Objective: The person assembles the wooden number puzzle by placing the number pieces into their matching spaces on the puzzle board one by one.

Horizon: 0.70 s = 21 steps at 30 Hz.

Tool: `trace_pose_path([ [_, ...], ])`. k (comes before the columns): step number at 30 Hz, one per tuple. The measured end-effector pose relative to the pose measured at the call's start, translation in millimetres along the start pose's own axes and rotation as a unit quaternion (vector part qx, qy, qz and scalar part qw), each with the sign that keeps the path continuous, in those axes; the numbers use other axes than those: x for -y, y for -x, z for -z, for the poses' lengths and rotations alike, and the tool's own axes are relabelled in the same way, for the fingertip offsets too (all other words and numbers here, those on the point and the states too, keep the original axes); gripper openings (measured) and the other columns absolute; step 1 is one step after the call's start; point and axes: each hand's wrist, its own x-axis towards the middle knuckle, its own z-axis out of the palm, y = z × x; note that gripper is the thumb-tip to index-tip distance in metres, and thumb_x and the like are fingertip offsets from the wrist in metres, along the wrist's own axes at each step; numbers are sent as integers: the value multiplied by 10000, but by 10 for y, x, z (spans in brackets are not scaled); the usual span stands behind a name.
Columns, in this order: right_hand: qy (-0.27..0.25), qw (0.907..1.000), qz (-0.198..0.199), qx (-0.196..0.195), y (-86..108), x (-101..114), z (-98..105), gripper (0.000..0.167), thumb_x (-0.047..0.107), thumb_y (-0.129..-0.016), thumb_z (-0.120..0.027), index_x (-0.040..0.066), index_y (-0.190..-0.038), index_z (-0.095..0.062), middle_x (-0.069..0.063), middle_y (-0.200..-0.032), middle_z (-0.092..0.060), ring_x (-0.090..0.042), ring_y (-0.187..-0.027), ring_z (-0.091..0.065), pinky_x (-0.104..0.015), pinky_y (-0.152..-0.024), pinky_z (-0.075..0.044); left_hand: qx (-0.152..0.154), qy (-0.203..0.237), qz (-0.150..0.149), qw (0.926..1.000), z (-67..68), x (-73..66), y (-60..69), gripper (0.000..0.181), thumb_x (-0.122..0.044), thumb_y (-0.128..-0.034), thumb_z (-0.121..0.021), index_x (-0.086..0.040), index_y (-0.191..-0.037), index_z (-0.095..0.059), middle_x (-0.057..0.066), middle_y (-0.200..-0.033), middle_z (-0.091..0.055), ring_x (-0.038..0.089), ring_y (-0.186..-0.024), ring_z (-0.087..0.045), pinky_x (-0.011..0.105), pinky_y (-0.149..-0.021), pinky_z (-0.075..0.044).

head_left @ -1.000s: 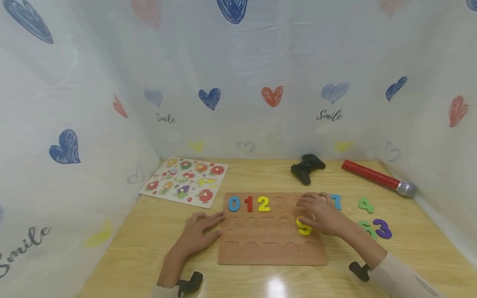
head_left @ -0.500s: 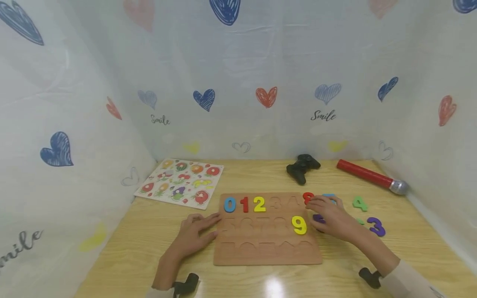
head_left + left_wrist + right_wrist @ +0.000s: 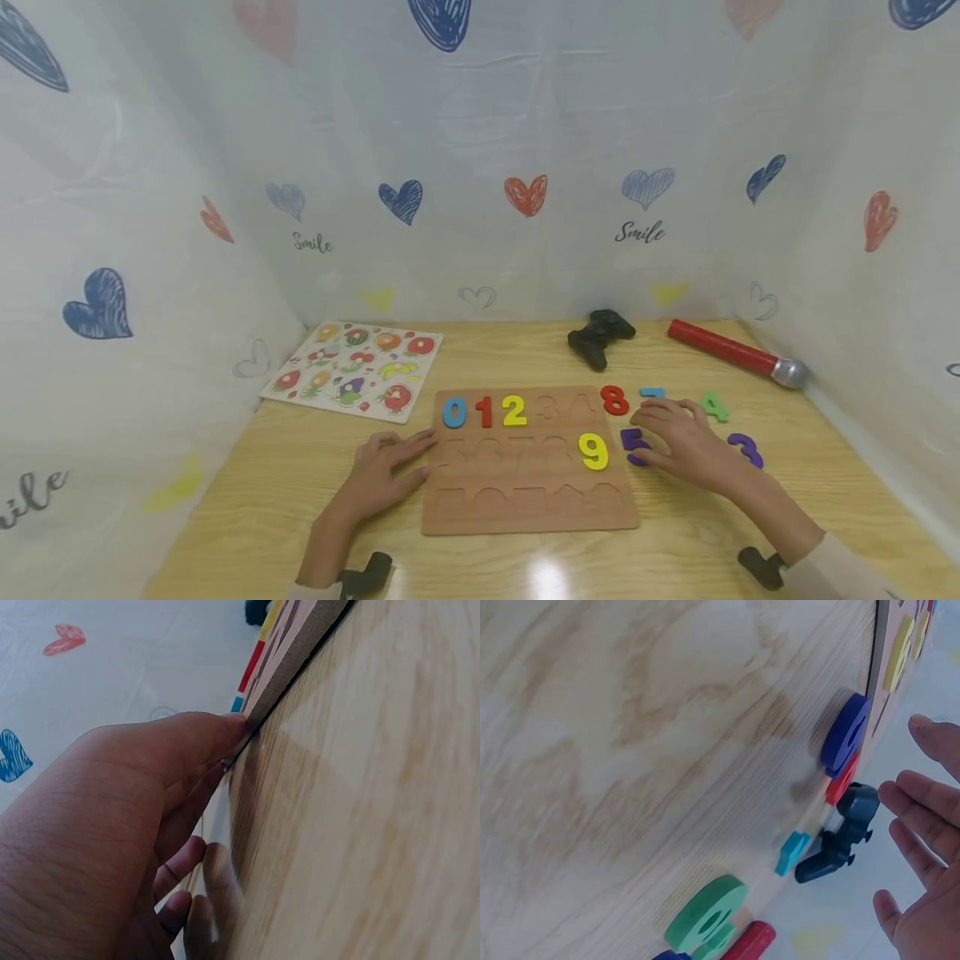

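Observation:
A wooden number board (image 3: 525,512) lies on the table, with a blue 0 (image 3: 454,412), red 1 (image 3: 483,412) and yellow 2 (image 3: 513,410) in its top row. The yellow 9 (image 3: 594,452) lies at the right end of the middle row. My left hand (image 3: 382,479) touches the board's left edge with its fingertips, also seen in the left wrist view. My right hand (image 3: 690,442), fingers spread and holding nothing, hovers beside the purple 5 (image 3: 634,447). In the right wrist view, a green piece (image 3: 705,913) lies below that hand.
A red 8 (image 3: 614,400) touches or nears the board's upper right edge. Around the right hand lie a blue 7 (image 3: 652,392), green 4 (image 3: 714,406) and purple 3 (image 3: 746,450). Farther back are a fruit board (image 3: 352,371), black controller (image 3: 601,337) and red microphone (image 3: 723,347).
My right hand has left the yellow 9 and moved right, off the board, uncovering the red 8 and purple 5. The left hand stays at the board's edge. The head view has shifted slightly.

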Motion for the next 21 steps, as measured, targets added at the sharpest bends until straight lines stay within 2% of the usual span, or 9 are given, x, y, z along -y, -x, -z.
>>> trace_pose_path([
  [8, -57, 9995, 103, -278, 125, -95, 8, 400, 202, -801, -849, 64, -1149, -710, -87, -1178, -680, -395, -1213, -519, -676, -957, -275, -96, 13, -39, 9999, -6, 0, 2, 466, -399, -934, -682, -269, -1379, -633, -101, -1462, -534, 223, -1156, -401, 523, -901, -282],
  [16, -9, 9997, -181, -149, 255, -214, 31, 399, 228, -806, -847, 83, -1151, -706, -86, -1188, -675, -396, -1220, -504, -691, -923, -275, -131, 58, -86, 9999, -14, -6, -6, 464, -385, -935, -684, -270, -1381, -630, -100, -1460, -535, 226, -1162, -400, 531, -907, -282],
  [21, 45, 9996, -169, -228, 327, -260, 61, 373, 215, -808, -844, 86, -1131, -710, -98, -1178, -679, -387, -1195, -519, -674, -899, -292, -90, 34, -38, 9999, -4, -4, -3, 460, -380, -940, -681, -288, -1387, -623, -116, -1463, -529, 234, -1180, -403, 548, -930, -275],
])
